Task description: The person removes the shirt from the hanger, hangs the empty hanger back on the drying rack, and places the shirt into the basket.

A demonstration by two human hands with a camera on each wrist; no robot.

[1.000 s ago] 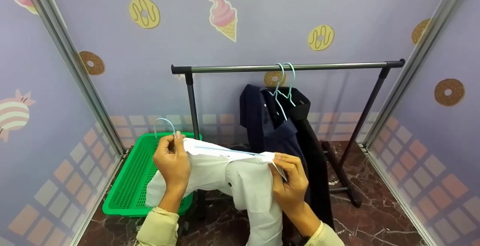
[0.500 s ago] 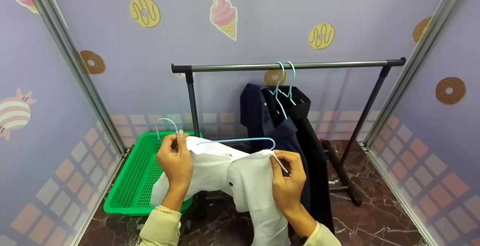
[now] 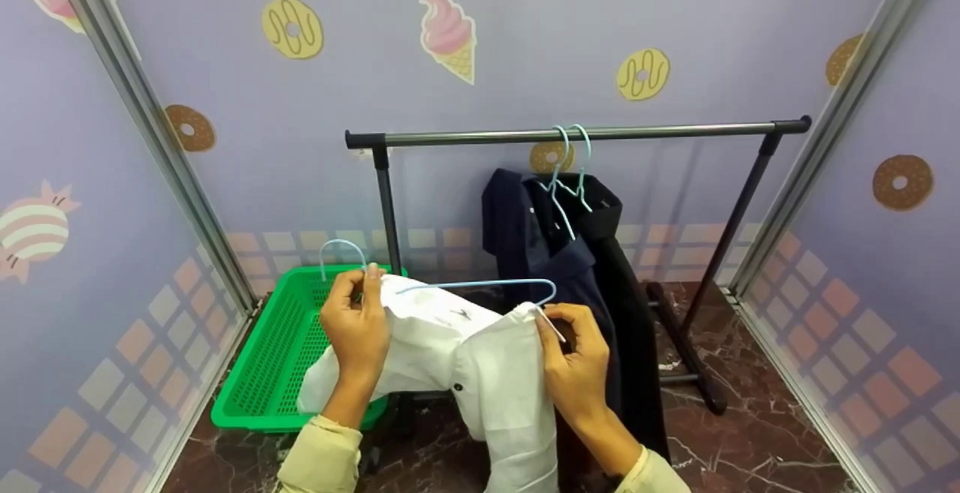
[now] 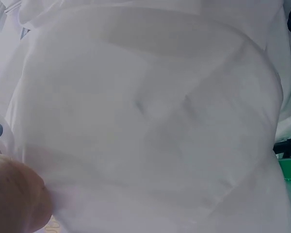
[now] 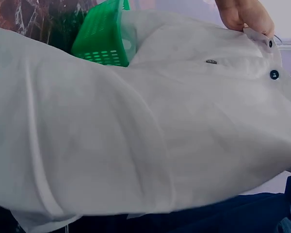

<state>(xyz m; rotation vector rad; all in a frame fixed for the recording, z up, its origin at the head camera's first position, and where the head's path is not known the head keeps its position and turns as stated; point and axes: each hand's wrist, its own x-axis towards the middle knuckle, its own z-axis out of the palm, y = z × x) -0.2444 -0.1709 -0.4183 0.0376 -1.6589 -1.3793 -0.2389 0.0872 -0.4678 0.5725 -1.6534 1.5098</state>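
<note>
A white shirt with dark buttons hangs between the two hands, in front of the rack. At its upper left, the left hand pinches the shirt's collar edge together with the light blue hanger, whose hook rises beside the thumb. The hanger's rounded right end shows above the fabric; its left part lies inside the shirt. The right hand pinches the shirt's edge on the right, just below that hanger end. White fabric fills most of the left wrist view, and the shirt front with buttons spans the right wrist view.
A metal clothes rack stands behind the hands. On it hang a navy garment and a black garment, on light blue hangers. A green plastic basket sits at the left. Patterned walls enclose the space.
The hanger's right end has risen from behind the shirt's edge and now shows above it. Both hands keep their hold on the shirt, with small shifts.
</note>
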